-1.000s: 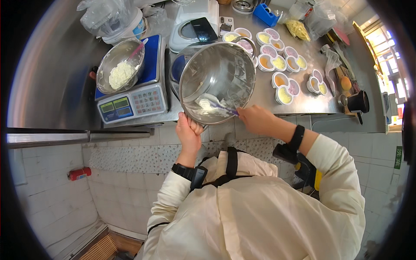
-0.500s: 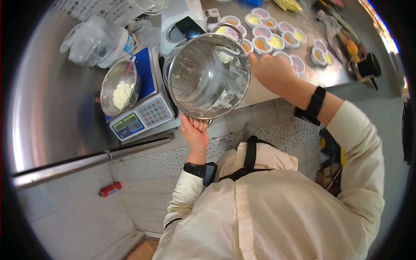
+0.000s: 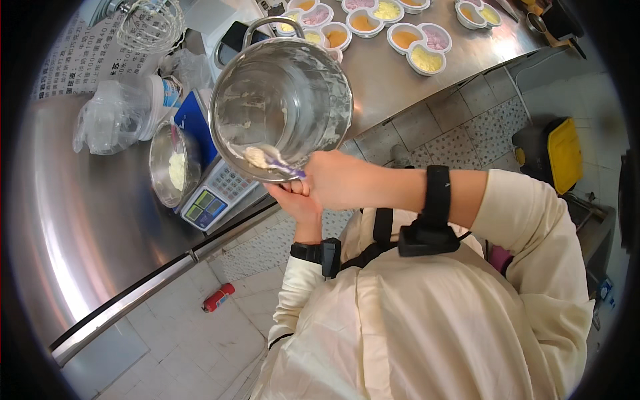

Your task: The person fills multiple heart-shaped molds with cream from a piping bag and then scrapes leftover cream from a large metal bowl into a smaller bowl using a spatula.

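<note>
A deep stainless steel pot (image 3: 313, 87) is tipped toward me, its inner wall smeared with white cream. Below its rim, my left hand (image 3: 301, 207) is closed around the near handle, which the hands mostly hide. My right hand (image 3: 337, 181) grips a spatula (image 3: 295, 171) with a purple handle, and its blade lies inside the pot against the lower wall. A lump of cream (image 3: 256, 157) sits on the blade. To the left, a metal bowl (image 3: 159, 165) holding pale cream and a pink-handled tool rests tilted on a digital scale (image 3: 225, 187).
Several three-part white cups (image 3: 421, 48) with orange, pink and yellow fillings stand on the steel table (image 3: 480, 57). A phone (image 3: 237, 35) lies behind the pot. Far left are a whisk (image 3: 152, 27) and a plastic-wrapped tub (image 3: 110, 117). A yellow-lidded bin (image 3: 563, 157) stands right.
My right hand has swung from the pot's right rim down to its near side, bringing the spatula and cream along. The pot has tilted further toward me. The view has shifted.
</note>
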Action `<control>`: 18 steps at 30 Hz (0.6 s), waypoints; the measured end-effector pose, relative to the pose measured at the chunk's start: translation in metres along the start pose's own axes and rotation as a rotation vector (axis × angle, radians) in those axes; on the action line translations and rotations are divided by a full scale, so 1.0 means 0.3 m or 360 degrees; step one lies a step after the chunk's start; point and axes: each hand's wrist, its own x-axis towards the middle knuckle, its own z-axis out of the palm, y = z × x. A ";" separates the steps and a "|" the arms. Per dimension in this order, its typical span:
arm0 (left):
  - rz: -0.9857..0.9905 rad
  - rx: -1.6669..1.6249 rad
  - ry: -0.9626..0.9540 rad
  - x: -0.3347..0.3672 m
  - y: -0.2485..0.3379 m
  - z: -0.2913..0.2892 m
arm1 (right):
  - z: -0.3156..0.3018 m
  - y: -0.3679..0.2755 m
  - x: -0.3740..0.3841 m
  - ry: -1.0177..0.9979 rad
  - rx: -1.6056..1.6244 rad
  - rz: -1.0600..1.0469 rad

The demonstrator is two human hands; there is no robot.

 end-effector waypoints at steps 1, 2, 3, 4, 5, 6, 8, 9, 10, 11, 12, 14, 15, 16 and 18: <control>0.0019 -0.0036 0.0229 0.000 -0.014 -0.003 | 0.019 -0.009 0.013 0.0007 0.0015 0.0000; 0.0502 0.0933 0.0165 -0.028 -0.022 0.014 | 0.043 -0.015 0.024 0.0109 0.0161 -0.0008; 0.0541 0.1034 0.0074 -0.023 -0.037 -0.014 | 0.065 -0.019 0.042 0.0212 0.0306 -0.0013; 0.0388 0.0739 -0.0075 -0.017 -0.046 -0.053 | 0.081 -0.026 0.075 0.0077 0.0347 0.0051; 0.0179 0.0457 -0.0160 -0.015 -0.054 -0.106 | 0.096 -0.034 0.095 0.0067 0.0354 0.0042; 0.0120 0.0387 -0.0175 -0.011 -0.065 -0.157 | 0.109 -0.040 0.112 0.0032 0.0493 0.0122; 0.0066 0.0346 -0.0195 -0.007 -0.071 -0.230 | 0.095 -0.062 0.105 -0.0011 0.0619 0.0202; 0.0080 0.0354 -0.0210 -0.004 -0.062 -0.271 | 0.074 -0.082 0.093 -0.0077 0.0891 0.0291; 0.0095 0.0353 -0.0237 0.000 -0.054 -0.289 | 0.056 -0.097 0.085 -0.0130 0.1159 0.0385; 0.0083 0.0356 -0.0277 -0.004 -0.040 -0.225 | 0.040 -0.089 0.091 -0.0120 0.1156 0.0383; 0.0084 0.0350 -0.0285 -0.013 -0.044 -0.155 | 0.021 -0.081 0.098 -0.0201 0.1530 0.0434; 0.0203 0.0085 0.0391 -0.054 -0.020 0.170 | -0.017 -0.052 0.128 -0.0454 0.2319 0.0559; 0.0215 0.0066 0.0374 -0.052 -0.018 0.163 | -0.023 -0.040 0.141 -0.0448 0.2297 0.0541; 0.0115 0.0022 0.0288 -0.050 -0.017 0.126 | -0.027 -0.019 0.152 -0.0516 0.2542 0.0497; -0.0054 -0.0069 0.0125 -0.033 -0.003 0.057 | -0.016 0.039 0.167 -0.0515 0.2615 0.0406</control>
